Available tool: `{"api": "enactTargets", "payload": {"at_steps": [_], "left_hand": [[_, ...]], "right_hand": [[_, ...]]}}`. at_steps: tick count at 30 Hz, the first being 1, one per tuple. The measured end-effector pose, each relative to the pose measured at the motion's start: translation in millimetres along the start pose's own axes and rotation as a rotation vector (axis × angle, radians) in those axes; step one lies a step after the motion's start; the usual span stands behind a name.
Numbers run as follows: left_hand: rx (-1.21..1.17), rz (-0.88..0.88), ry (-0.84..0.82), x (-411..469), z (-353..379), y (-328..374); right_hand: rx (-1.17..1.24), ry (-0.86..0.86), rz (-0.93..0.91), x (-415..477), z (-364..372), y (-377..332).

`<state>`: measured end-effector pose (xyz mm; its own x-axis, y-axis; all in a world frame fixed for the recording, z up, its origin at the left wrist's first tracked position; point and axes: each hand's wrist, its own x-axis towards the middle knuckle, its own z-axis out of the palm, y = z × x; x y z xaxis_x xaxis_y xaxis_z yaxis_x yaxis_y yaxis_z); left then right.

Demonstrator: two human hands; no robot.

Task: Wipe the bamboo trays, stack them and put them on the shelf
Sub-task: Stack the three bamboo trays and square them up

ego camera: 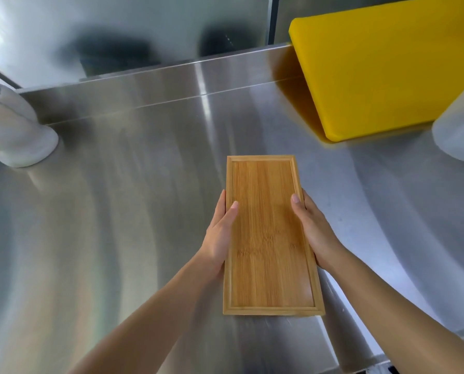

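A: Start with the biggest thing. What are we over?

B: A steel counter (117, 238) with a raised back ledge, filling nearly the whole view. Next in size is a yellow cutting board (387, 76), leaning at the far right against the wall, well apart from the work.

A: And the task's own piece?

B: 1 bamboo tray (270, 238), rim side up, long axis pointing away from the person, near the middle of the counter. I cannot tell whether it rests on the steel or is lifted just off it.

A: The hands?

B: Both clamped on it. The left hand (220, 236) grips the left long edge, thumb lying on the inner face; the right hand (313, 230) grips the right long edge the same way. They sit apart, with the tray's width between them.

A: How far along, would you say?

B: Hard to place. No cloth shows anywhere, so I judge the wiping of this tray is either finished or not begun. Only 1 tray is visible, so no stack is confirmed, and no shelf is in view. Stacking and shelving look to be still ahead.

A: Anything in the way?

B: Little. A white container (18, 125) lies at the far left and a pale tub (460, 125) stands at the right edge, just beside the board. Both are blurred and well clear of the tray.
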<state>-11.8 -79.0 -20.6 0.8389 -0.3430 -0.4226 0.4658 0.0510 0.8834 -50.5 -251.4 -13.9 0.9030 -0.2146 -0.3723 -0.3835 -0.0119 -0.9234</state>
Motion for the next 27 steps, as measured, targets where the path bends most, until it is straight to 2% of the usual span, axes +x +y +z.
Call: {"api": "enactTargets", "payload": {"at_steps": [9,19,24,27], "left_hand": [[-0.032,-0.081,0.073,-51.7,-4.1,-30.8],[0.027,-0.207,0.054,-71.4,7.2,-21.0],[-0.049,-0.287,0.067,-73.6,1.1,-15.0],[-0.143,-0.309,0.026,-78.7,-4.8,-9.3]], "right_hand": [[0.054,0.043,0.034,-52.4,4.5,19.8],[0.336,0.077,0.157,-76.7,6.3,24.2],[0.409,0.102,0.182,-81.5,3.8,19.9],[0.461,0.057,0.187,-85.5,1.9,17.9]]}}
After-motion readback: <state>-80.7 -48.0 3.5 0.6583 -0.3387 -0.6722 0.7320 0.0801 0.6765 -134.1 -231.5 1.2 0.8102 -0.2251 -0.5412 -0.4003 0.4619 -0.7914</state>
